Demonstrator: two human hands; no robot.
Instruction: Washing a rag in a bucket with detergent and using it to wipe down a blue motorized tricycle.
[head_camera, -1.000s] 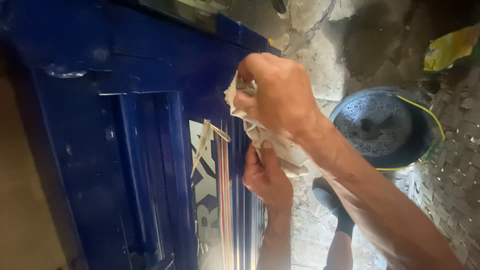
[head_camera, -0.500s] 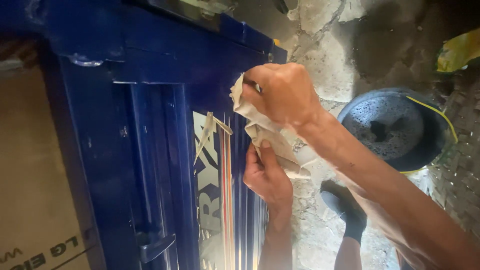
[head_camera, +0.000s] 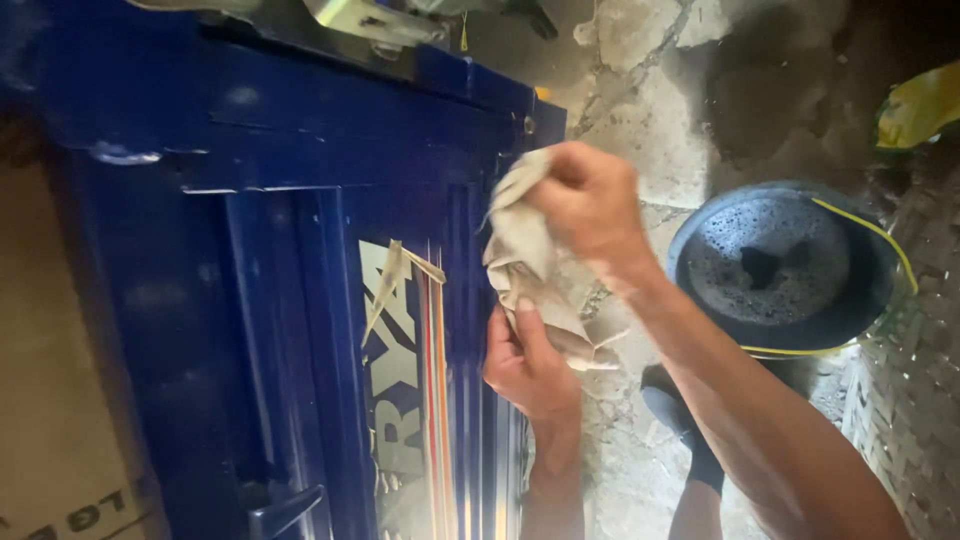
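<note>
Gripping one beige rag (head_camera: 528, 262) at the blue panel's (head_camera: 300, 200) right edge, right hand (head_camera: 590, 205) above left hand (head_camera: 528, 362).

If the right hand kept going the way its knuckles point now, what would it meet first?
The right hand, gripping the beige cloth, points left toward the blue metal panel. It would most likely press the cloth against that panel's edge first, though depth is unclear and it may already touch.
</note>
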